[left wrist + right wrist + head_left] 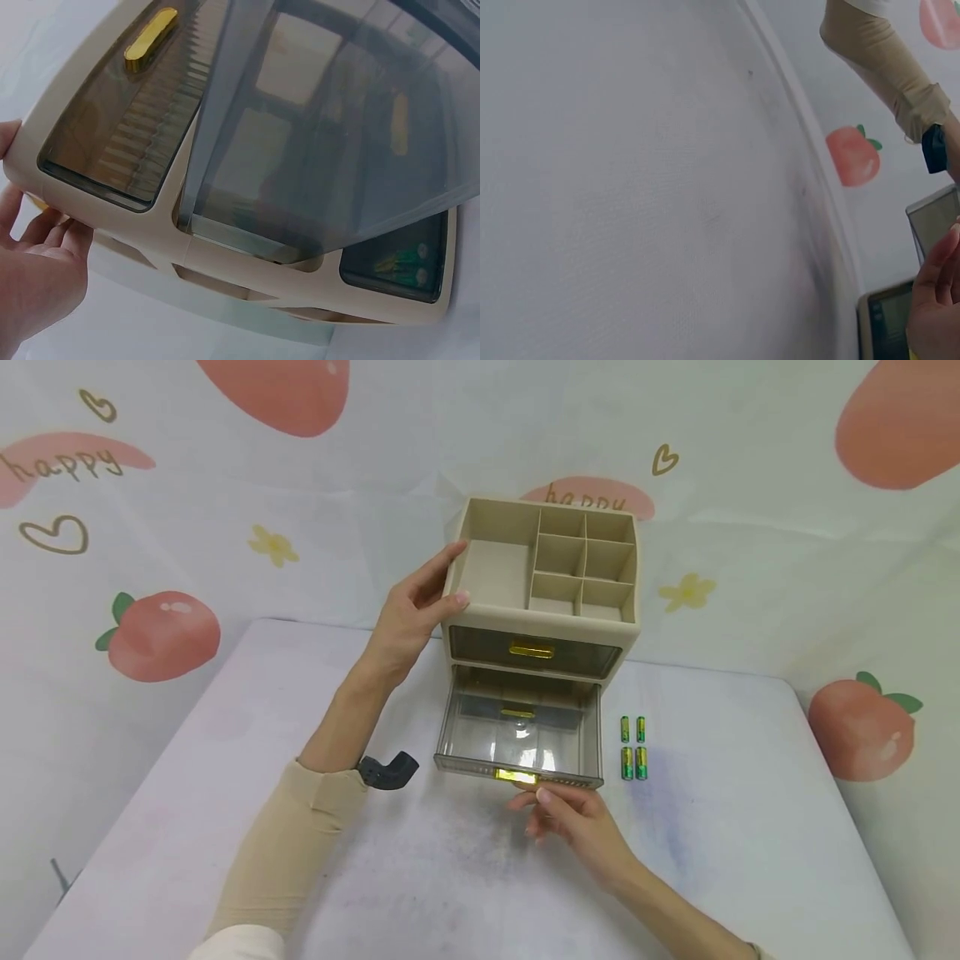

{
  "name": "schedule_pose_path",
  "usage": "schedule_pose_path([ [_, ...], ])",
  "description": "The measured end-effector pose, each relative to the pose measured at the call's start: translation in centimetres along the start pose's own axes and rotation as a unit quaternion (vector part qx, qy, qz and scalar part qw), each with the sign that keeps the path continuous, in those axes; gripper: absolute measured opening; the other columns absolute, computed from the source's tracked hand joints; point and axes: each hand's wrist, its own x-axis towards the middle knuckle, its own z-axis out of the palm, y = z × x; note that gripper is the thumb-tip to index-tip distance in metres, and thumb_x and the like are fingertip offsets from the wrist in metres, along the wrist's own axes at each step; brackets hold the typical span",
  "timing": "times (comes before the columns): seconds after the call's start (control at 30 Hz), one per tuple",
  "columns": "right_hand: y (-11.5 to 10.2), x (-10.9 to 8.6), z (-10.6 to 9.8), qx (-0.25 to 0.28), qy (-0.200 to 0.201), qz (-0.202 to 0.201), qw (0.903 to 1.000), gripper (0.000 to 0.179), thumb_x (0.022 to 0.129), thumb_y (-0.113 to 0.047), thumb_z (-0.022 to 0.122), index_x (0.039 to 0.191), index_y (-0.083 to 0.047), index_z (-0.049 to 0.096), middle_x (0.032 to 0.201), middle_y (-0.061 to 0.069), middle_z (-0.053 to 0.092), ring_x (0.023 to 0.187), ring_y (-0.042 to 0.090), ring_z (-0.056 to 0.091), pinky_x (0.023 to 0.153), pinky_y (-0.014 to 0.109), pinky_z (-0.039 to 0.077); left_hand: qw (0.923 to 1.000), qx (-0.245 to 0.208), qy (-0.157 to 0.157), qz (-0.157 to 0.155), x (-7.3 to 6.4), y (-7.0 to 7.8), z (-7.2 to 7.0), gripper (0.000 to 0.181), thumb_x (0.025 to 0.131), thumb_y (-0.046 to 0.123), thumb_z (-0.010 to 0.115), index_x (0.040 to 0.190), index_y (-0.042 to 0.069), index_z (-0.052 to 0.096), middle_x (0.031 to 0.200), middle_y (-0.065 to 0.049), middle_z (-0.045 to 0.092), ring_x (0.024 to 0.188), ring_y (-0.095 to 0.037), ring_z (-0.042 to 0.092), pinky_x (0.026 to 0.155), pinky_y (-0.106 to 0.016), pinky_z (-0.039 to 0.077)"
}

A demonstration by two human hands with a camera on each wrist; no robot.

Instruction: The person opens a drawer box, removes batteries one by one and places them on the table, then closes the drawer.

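A beige desktop drawer organizer (pixel 543 620) stands on the table, with open compartments on top. Its upper drawer (pixel 476 647) is closed, while the clear grey drawer (pixel 465 765) below is pulled out and shows nothing inside. My left hand (pixel 405 614) grips the organizer's upper left side, thumb on the top edge; in the left wrist view its fingers (pixel 56 232) curl at the casing. At the pulled-out drawer's front, my right hand (pixel 577 827) holds the gold handle (pixel 516 776), thumb at its right end and fingers below.
Several green and yellow batteries (pixel 627 763) stand or lie in two rows to the right of the organizer. A dark camera mount (pixel 390 771) sticks out from the left wrist. Behind the table (pixel 750 793) hangs a white cloth (pixel 360 485) with peach prints.
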Motion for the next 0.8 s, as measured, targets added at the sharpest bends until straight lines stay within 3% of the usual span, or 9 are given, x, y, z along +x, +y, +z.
schedule_pose_path([
  [0.2,0.2,0.5,0.5,0.021,0.016,0.042,0.9988,0.027,0.102,-0.015,0.056,0.109,0.008,0.068,0.107,0.010,0.073,0.075,0.008,0.062,0.073,0.025,0.054,1.0000,-0.001,0.000,0.001,0.0,-0.2,0.0,0.058,0.096,0.003,0.063,0.150,0.017,0.047,0.156,-0.004,0.039,0.138,-0.020,0.043,0.110,-0.035,0.038],
  [0.33,0.1,0.7,0.8,0.050,0.026,0.065,0.9963,0.021,0.101,-0.016,0.058,0.108,-0.001,0.072,0.104,0.005,0.074,0.074,0.007,0.061,0.071,0.022,0.053,1.0000,-0.003,-0.002,0.003,0.0,-0.2,0.0,0.059,0.095,0.002,0.063,0.150,0.016,0.047,0.156,-0.004,0.039,0.138,-0.020,0.043,0.110,-0.035,0.038],
  [0.53,-0.1,0.9,1.3,0.089,0.044,0.073,0.9924,0.019,0.102,-0.018,0.057,0.104,-0.010,0.074,0.100,-0.001,0.074,0.072,0.006,0.060,0.068,0.019,0.052,1.0000,-0.006,-0.004,0.004,0.0,-0.1,0.0,0.059,0.095,0.002,0.063,0.150,0.016,0.046,0.156,-0.005,0.039,0.137,-0.022,0.043,0.109,-0.035,0.038],
  [0.8,0.0,1.2,1.7,0.107,0.064,0.080,0.9890,0.021,0.103,-0.020,0.056,0.100,-0.012,0.076,0.096,-0.002,0.075,0.067,0.005,0.059,0.065,0.018,0.051,1.0000,-0.008,-0.002,0.006,0.0,-0.2,0.0,0.059,0.095,0.001,0.063,0.150,0.016,0.046,0.155,-0.005,0.040,0.137,-0.021,0.043,0.108,-0.033,0.039],
])
